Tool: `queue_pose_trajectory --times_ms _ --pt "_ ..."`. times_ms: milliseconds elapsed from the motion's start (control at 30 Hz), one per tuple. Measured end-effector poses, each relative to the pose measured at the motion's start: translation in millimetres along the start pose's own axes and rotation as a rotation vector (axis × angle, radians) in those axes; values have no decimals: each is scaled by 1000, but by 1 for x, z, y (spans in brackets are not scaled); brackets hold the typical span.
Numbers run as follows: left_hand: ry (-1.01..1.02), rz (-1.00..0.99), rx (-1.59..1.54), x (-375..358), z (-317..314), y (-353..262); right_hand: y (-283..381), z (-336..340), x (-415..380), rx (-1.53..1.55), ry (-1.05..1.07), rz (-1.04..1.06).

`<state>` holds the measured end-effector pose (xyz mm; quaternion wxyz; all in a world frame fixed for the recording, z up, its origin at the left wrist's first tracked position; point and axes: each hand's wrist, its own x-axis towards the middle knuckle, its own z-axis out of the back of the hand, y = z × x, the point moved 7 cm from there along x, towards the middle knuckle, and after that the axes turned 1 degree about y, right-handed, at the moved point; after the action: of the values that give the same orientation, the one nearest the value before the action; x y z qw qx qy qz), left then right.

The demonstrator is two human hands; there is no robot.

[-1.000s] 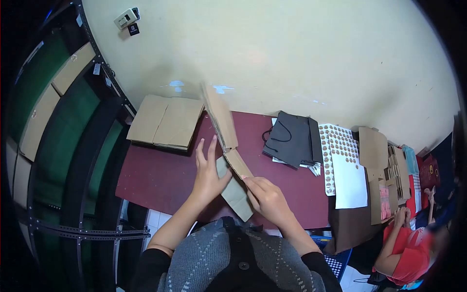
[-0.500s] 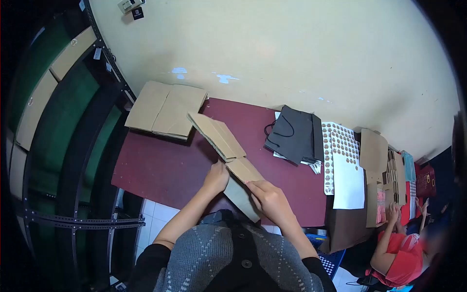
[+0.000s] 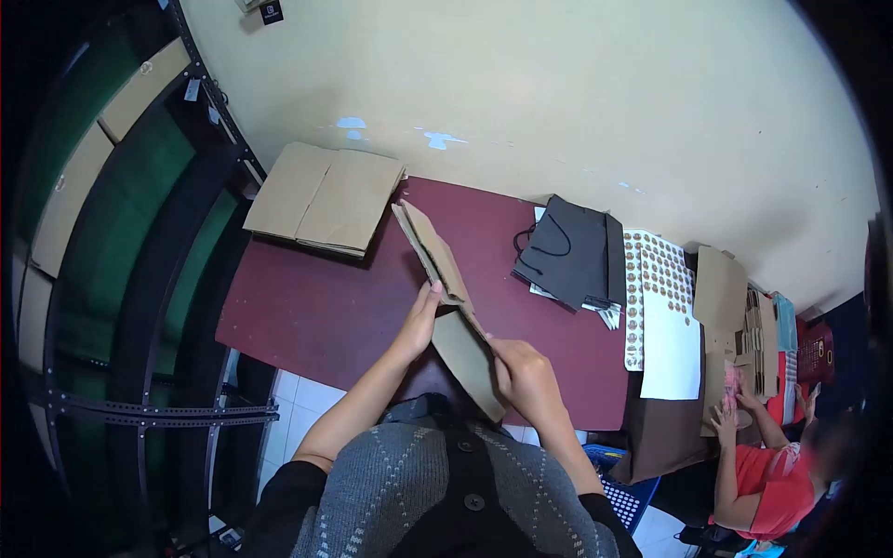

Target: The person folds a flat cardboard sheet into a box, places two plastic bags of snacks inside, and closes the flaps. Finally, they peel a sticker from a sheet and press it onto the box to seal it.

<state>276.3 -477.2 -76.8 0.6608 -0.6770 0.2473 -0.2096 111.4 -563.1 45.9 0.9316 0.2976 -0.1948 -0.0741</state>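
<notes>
A folded brown cardboard piece stands on edge, tilted, over the dark red table, with a greyish flap hanging toward my body. My left hand is closed on its left side near the middle, thumb up. On the right side, my right hand grips the edge of the cardboard with bent fingers. A stack of flat cardboard lies at the table's back left. The black paper bag is to the right, on top of some papers.
Sheets of round stickers and a white sheet lie at the right. Beyond them a co-worker in red handles a pink item beside cardboard boxes. A blue basket is below the table edge. Dark shelves stand left.
The cardboard has turned more edge-on, its top shifting right. My left hand has moved up slightly, and my right hand slightly right. The co-worker's hands have moved to the pink item.
</notes>
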Motion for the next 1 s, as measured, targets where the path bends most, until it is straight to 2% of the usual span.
queue_pose_trajectory --times_ms 67,133,267,367,467,533,567,600,667,767,833,867,933,1000 --pt "81 307 -156 -11 -5 -4 -5 6 1 6 -33 -36" --pt "7 262 -265 -8 1 4 -13 16 0 48 -125 -71" --pt "92 264 -200 -6 8 15 -24 22 -4 109 -215 -179" --pt "-85 228 -283 -9 10 -2 -14 18 0 101 -252 -184" --pt "-123 135 -219 -11 8 -20 -5 14 1 50 -225 -121" --pt "-114 104 -220 -22 1 -40 2 6 4 -192 -144 -101" --pt "-98 22 -129 -28 -4 -52 3 6 6 -193 -148 -101" --pt "-80 -55 -35 -34 -9 -63 2 10 7 -292 -195 -157" --pt "-53 -74 -8 -43 -23 -79 1 19 8 -496 -282 -261" --pt "17 -114 95 -48 -29 -85 -8 13 9 -507 -198 -285" --pt "32 -369 278 -53 -36 -100 -22 8 6 -457 -41 -378" --pt "35 -370 281 -54 -35 -101 -21 14 6 -454 -44 -380" --pt "73 -214 357 -58 -32 -107 -20 26 3 -406 39 -547" --pt "78 -260 319 -61 -29 -115 -27 39 4 -467 32 -556"
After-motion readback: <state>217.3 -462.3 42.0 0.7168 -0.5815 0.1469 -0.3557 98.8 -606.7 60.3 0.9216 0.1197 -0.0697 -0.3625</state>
